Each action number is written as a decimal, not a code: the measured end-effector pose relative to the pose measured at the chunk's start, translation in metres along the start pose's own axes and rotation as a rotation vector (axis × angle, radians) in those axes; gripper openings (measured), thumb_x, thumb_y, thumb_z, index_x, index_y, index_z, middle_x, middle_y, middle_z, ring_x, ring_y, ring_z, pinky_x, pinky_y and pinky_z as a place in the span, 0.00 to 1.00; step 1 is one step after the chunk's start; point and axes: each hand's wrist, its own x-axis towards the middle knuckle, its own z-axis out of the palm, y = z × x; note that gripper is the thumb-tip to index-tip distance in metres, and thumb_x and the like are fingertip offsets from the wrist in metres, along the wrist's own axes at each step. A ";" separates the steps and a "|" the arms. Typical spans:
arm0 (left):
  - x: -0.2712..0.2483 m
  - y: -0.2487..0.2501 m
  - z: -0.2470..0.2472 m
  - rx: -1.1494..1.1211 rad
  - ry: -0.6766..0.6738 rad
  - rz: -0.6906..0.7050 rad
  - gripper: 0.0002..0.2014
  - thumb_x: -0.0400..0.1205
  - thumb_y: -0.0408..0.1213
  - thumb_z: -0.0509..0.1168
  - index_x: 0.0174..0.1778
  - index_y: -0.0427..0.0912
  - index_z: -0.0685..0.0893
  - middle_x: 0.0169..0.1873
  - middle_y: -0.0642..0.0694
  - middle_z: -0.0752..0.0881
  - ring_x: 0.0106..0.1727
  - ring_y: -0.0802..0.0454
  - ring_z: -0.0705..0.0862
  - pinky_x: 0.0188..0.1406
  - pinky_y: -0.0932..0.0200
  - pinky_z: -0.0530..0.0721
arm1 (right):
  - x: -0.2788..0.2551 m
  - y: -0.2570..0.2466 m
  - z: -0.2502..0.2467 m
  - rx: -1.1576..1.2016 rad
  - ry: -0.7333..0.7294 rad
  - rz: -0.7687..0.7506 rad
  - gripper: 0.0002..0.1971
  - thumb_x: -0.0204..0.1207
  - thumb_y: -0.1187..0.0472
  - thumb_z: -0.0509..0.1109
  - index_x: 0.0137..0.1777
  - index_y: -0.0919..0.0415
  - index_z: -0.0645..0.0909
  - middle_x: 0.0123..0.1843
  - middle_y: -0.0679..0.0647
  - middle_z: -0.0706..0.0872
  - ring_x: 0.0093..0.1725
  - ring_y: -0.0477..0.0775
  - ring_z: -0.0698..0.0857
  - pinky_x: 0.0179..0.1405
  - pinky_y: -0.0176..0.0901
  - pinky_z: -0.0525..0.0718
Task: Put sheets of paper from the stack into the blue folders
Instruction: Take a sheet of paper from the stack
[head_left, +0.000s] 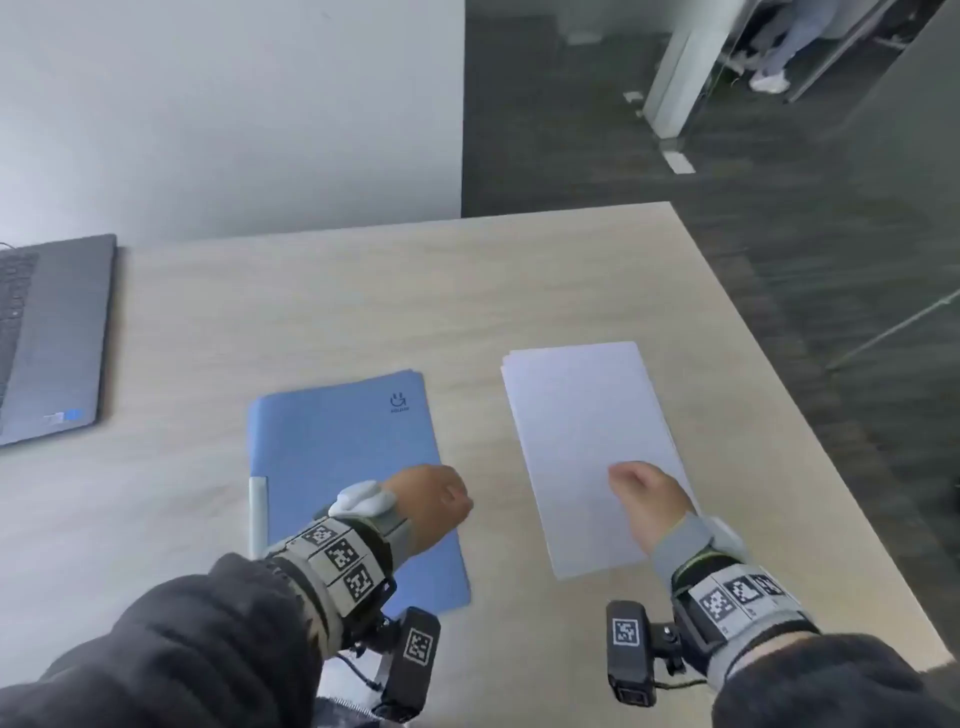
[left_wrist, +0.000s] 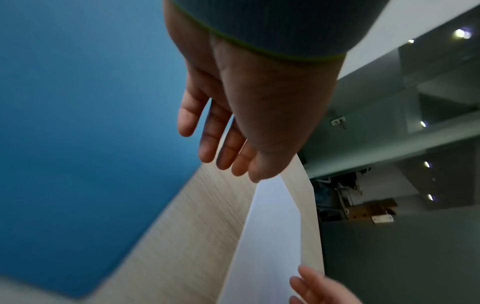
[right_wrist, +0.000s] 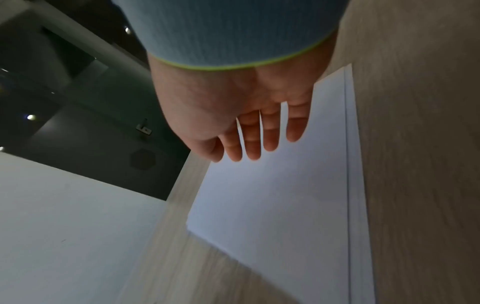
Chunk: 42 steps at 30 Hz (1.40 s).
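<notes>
A pile of blue folders (head_left: 337, 452) lies shut on the wooden table (head_left: 363, 301), with a white stack of paper (head_left: 582, 441) to its right. My left hand (head_left: 436, 499) hovers over the folders' right edge; in the left wrist view the left hand (left_wrist: 221, 144) has loose, nearly straight fingers and holds nothing, with the blue folders (left_wrist: 78, 123) and the paper stack (left_wrist: 272, 226) below it. My right hand (head_left: 644, 493) hangs over the near half of the paper. The right wrist view shows the right hand (right_wrist: 254, 139) with straight fingers above the paper stack (right_wrist: 272, 205), empty.
A grey laptop (head_left: 52, 338) sits open at the table's far left. A pale strip (head_left: 257, 514) lies along the folders' left side. The table's right edge (head_left: 810, 415) drops to a dark floor. A white wall (head_left: 234, 114) stands behind the table.
</notes>
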 end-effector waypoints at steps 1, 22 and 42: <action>0.007 0.007 0.007 -0.086 0.021 0.000 0.10 0.80 0.50 0.62 0.52 0.56 0.86 0.45 0.59 0.86 0.43 0.54 0.87 0.44 0.56 0.87 | 0.007 0.005 -0.007 0.008 0.045 -0.008 0.11 0.79 0.54 0.64 0.58 0.50 0.84 0.60 0.52 0.87 0.56 0.58 0.84 0.56 0.48 0.81; 0.048 0.119 0.086 -0.407 0.232 -0.107 0.25 0.81 0.44 0.66 0.76 0.57 0.72 0.76 0.49 0.75 0.74 0.49 0.76 0.64 0.57 0.75 | 0.067 0.051 -0.071 0.437 0.053 -0.017 0.20 0.74 0.65 0.69 0.63 0.47 0.79 0.58 0.48 0.85 0.53 0.51 0.85 0.57 0.52 0.83; 0.056 0.109 0.086 -0.239 0.186 -0.105 0.31 0.81 0.48 0.62 0.81 0.60 0.63 0.82 0.58 0.66 0.81 0.50 0.65 0.79 0.44 0.68 | 0.094 0.073 -0.088 0.164 0.013 -0.043 0.07 0.68 0.64 0.65 0.32 0.64 0.73 0.26 0.54 0.67 0.30 0.54 0.62 0.33 0.44 0.63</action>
